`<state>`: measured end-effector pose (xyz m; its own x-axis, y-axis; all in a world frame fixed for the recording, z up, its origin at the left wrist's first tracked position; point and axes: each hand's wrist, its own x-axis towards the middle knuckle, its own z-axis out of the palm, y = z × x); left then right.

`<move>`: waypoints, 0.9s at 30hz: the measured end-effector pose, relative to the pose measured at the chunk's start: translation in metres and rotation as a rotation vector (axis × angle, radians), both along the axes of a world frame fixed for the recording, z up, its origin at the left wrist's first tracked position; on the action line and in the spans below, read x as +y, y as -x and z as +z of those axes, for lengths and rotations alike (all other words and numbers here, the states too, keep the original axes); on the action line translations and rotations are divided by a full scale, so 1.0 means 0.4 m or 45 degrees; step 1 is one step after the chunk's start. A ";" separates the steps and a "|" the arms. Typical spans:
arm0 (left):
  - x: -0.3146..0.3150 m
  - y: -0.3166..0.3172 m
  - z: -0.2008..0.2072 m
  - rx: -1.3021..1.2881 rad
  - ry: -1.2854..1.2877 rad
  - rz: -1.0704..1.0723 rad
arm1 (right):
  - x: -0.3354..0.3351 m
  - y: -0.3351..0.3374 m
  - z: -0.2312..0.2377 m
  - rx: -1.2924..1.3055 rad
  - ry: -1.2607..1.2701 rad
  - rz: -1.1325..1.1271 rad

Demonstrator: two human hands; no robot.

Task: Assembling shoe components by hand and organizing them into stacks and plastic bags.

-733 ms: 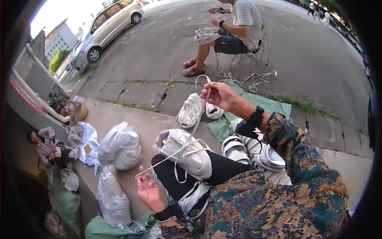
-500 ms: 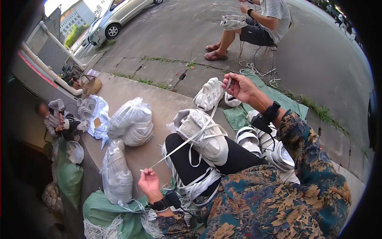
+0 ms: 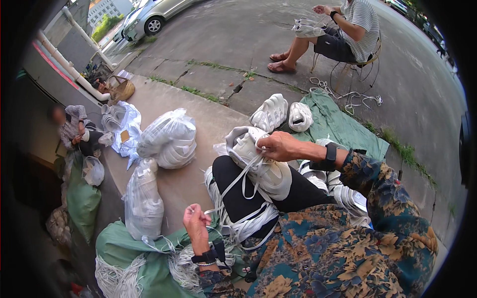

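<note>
A white and beige sneaker (image 3: 276, 182) rests across my black-trousered lap, loosely threaded with a flat white shoelace (image 3: 236, 182). At the upper eyelets, near the tongue, my right hand (image 3: 281, 146) pinches the lace; the exact spot is hidden behind its fingers. Lower and to the left, my left hand (image 3: 197, 222) is closed on the other end of the lace, which runs from its fingers to the shoe. A thick bundle of white laces (image 3: 254, 226) lies over my thigh beside the sneaker.
Two white sneakers (image 3: 270, 113) stand ahead by a green sheet (image 3: 343, 116); more shoes sit at my right. Filled clear plastic bags (image 3: 168, 139) stand left. A green sack (image 3: 117, 242) with laces lies near my left arm. Two people sit farther off, a parked car (image 3: 159, 15) beyond.
My right hand has come down from its raised position to the sneaker's eyelets, and the stretched lace has slackened. My left hand has shifted slightly up and right. The view has turned a little.
</note>
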<state>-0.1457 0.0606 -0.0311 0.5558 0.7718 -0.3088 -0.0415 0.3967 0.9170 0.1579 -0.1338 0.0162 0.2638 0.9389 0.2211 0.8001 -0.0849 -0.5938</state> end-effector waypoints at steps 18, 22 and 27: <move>-0.080 -0.174 0.141 0.747 -0.951 -0.954 | -0.004 -0.031 0.035 -0.296 0.103 -0.088; -0.077 -0.227 0.111 0.562 -0.826 -0.838 | -0.020 -0.061 0.032 -0.285 0.043 -0.220; -0.093 -0.282 0.091 0.450 -0.657 -0.811 | -0.053 -0.152 0.078 -0.245 0.042 -0.391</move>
